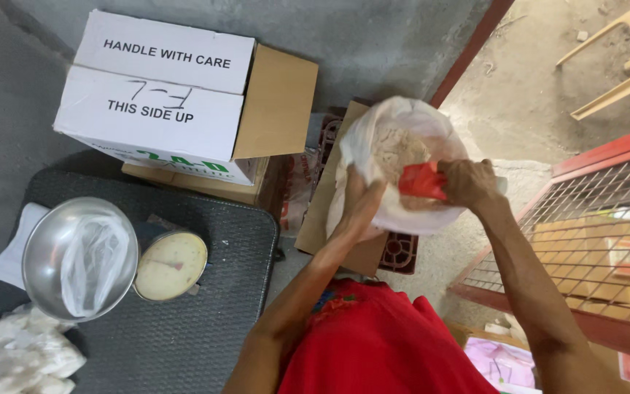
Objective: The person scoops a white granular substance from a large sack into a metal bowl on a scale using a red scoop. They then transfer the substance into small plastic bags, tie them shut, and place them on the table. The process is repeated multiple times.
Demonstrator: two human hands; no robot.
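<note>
My right hand (468, 182) closes its grip on a red scoop (422, 181) inside the white bag (373, 138) of pale powder. My left hand (359, 208) cups the bag wall, fingers spread. I judge a steady, open bag mouth prevents spills. The scale (169, 266) stands on the black tabletop (205, 321), well apart.

Single head-worn view, looking steeply down from above, close over the left hand (359, 208) and right hand (468, 182); floor, black mat (205, 292) and cardboard box (176, 95) farther out. No second view.
</note>
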